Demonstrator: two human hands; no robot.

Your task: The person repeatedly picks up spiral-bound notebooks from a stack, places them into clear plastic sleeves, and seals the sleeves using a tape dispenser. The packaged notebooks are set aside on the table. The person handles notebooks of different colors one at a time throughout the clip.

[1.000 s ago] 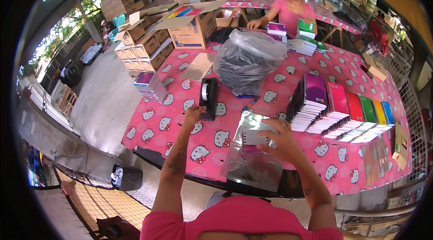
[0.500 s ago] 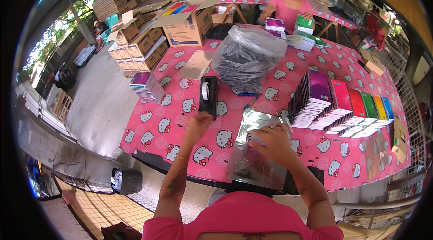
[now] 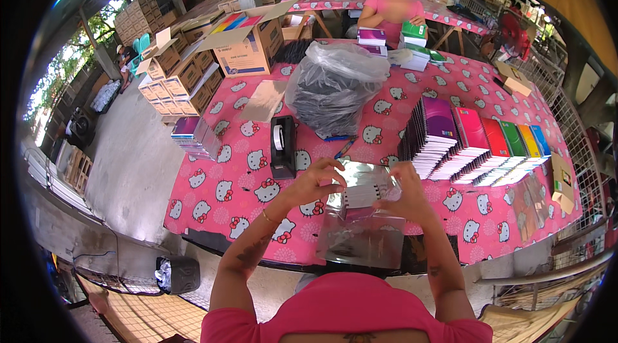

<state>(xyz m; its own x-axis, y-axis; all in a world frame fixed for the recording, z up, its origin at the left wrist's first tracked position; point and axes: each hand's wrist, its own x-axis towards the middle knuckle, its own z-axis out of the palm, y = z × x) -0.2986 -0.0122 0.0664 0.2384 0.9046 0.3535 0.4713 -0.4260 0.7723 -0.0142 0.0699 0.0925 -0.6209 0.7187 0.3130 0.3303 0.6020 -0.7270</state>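
A small white-paged, spiral-bound notebook bundle [image 3: 362, 197] lies on a shiny clear plastic sheet [image 3: 360, 240] at the table's near edge. On its left, my left hand [image 3: 314, 183] is held with thumb and fingers apart, the fingertips by the sheet's far part. My right hand [image 3: 410, 196] is on the other side, its thumb at the bundle's right end and its bent fingers at the sheet's upper right edge. Both hands look open. Just beyond my left hand stands a black tape dispenser [image 3: 282, 150] with a white roll.
Rows of coloured spiral notebooks [image 3: 444, 133] stand at right. Beyond the sheet sits a plastic bag [image 3: 338, 88] full of dark items. A notebook stack [image 3: 194, 138] and cardboard boxes [image 3: 241, 53] are at left. Across the table, a person [image 3: 394, 11] handles notebooks.
My left hand has moved from the tape dispenser to the left side of the sheet. My right hand has shifted off the notebook bundle to its right end, uncovering it.
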